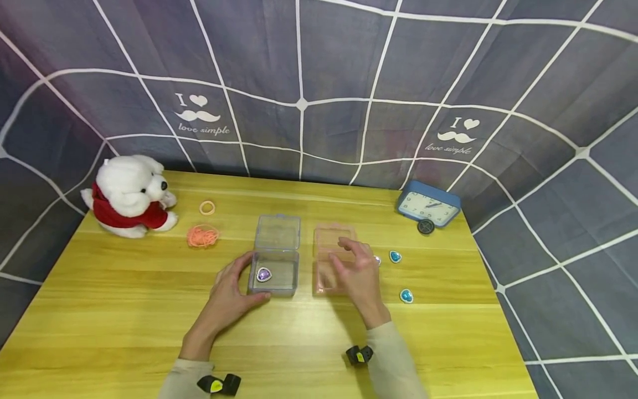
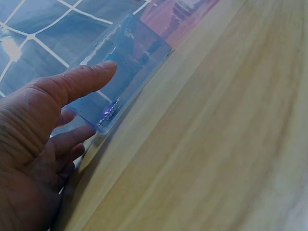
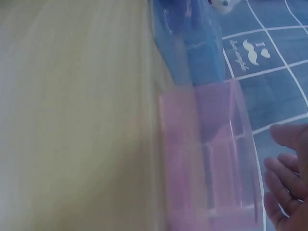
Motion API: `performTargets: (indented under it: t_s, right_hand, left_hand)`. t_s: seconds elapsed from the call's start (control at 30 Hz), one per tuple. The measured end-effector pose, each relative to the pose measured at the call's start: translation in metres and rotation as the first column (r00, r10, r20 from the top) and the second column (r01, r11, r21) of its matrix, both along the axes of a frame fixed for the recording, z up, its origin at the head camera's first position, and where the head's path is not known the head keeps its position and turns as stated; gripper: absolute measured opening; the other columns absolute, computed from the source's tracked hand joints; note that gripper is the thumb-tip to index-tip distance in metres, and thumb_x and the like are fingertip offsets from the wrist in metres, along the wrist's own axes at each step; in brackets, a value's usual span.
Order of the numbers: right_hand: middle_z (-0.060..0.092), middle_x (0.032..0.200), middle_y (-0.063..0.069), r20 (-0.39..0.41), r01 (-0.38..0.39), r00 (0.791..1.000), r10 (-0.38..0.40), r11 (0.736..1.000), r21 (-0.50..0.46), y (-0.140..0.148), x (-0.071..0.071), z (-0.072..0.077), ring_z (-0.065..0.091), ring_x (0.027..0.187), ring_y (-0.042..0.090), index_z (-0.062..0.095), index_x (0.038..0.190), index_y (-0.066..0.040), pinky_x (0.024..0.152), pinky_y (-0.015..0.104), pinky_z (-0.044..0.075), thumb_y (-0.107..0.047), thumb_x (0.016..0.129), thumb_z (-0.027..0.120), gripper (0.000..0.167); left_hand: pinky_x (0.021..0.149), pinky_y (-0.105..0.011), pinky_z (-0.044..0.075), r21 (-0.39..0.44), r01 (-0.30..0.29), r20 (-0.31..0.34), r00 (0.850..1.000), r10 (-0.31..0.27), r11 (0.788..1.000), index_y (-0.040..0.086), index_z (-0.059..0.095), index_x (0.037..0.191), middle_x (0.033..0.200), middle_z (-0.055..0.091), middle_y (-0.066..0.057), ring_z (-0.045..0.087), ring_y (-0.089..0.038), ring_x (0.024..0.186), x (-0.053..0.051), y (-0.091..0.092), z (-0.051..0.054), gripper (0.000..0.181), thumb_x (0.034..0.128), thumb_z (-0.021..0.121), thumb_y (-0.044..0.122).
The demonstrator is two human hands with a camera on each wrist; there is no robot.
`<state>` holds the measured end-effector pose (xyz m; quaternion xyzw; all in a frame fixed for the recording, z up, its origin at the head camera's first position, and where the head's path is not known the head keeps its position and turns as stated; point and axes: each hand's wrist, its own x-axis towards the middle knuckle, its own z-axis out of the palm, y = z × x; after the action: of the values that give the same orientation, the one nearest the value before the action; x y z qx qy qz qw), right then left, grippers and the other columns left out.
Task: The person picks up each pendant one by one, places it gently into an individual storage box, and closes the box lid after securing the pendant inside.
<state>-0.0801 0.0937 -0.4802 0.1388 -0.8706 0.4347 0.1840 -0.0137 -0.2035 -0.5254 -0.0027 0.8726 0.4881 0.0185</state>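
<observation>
A clear bluish box (image 1: pixel 286 274) with its lid raised holds a purple heart-shaped gem (image 1: pixel 263 274) at its left side. My left hand (image 1: pixel 226 299) grips this box by its left side and near corner; in the left wrist view the thumb of the hand (image 2: pixel 43 115) lies along the box wall (image 2: pixel 130 62). Above the right part of an open pink box (image 1: pixel 324 277) is my right hand (image 1: pixel 361 277), fingers bent and apart, nothing seen between them. The right wrist view shows the hand (image 3: pixel 291 178) beside the pink box (image 3: pixel 211 154), not touching it.
Right of the pink box lie blue gems (image 1: pixel 395 256) (image 1: pixel 406 296) and a partly hidden purple gem (image 1: pixel 377 260). A blue clock (image 1: pixel 430 204) stands at the back right; a plush dog (image 1: pixel 130 194), orange bands (image 1: pixel 202 236) and a ring (image 1: pixel 206 208) are at the left.
</observation>
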Motion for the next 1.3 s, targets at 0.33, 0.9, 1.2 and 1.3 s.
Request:
performTargets:
  t_s: [0.33, 0.9, 1.2, 1.3]
  right_hand:
    - [0.076, 0.106, 0.016, -0.017, 0.076, 0.997, -0.076, 0.997, -0.012, 0.031, -0.001, -0.010, 0.068, 0.101, 0.035, 0.074, 0.116, 0.003, 0.087, 0.055, 0.059, -0.006, 0.084, 0.088, 0.036]
    - [0.077, 0.108, 0.020, 0.046, 0.162, 0.986, -0.159, 0.983, -0.090, 0.064, -0.008, -0.017, 0.068, 0.101, 0.038, 0.073, 0.117, 0.008, 0.090, 0.055, 0.054, -0.001, 0.092, 0.077, 0.026]
    - [0.075, 0.112, 0.022, 0.089, 0.213, 0.974, -0.210, 0.976, -0.035, 0.072, -0.007, -0.024, 0.069, 0.102, 0.040, 0.072, 0.120, 0.009, 0.087, 0.056, 0.058, -0.005, 0.090, 0.080, 0.033]
    - [0.073, 0.116, 0.024, 0.144, 0.241, 0.961, -0.235, 0.970, -0.021, 0.073, -0.006, -0.025, 0.068, 0.104, 0.042, 0.071, 0.123, 0.007, 0.088, 0.058, 0.059, -0.008, 0.090, 0.081, 0.037]
  left_hand:
    - [0.116, -0.075, 0.024, -0.013, 0.004, -0.002, 1.000, -0.004, 1.000, 0.018, 0.041, 0.162, 0.161, 0.048, -0.014, 0.032, -0.047, 0.148, 0.000, 0.000, -0.001, 0.102, 0.0782, 0.094, 0.041]
    - [0.116, -0.076, 0.023, -0.004, 0.010, 0.004, 1.000, -0.009, 1.000, 0.017, 0.038, 0.163, 0.163, 0.046, -0.015, 0.029, -0.048, 0.149, 0.000, 0.000, 0.003, 0.103, 0.0794, 0.093, 0.041]
    - [0.117, -0.076, 0.022, -0.012, 0.013, 0.001, 1.000, -0.013, 1.000, 0.014, 0.037, 0.164, 0.164, 0.044, -0.017, 0.029, -0.048, 0.150, -0.001, -0.002, -0.001, 0.105, 0.0795, 0.093, 0.042]
    - [0.117, -0.076, 0.022, -0.013, 0.014, 0.003, 1.000, -0.014, 1.000, 0.014, 0.037, 0.164, 0.164, 0.044, -0.018, 0.029, -0.048, 0.150, -0.001, -0.001, 0.000, 0.105, 0.0793, 0.093, 0.042]
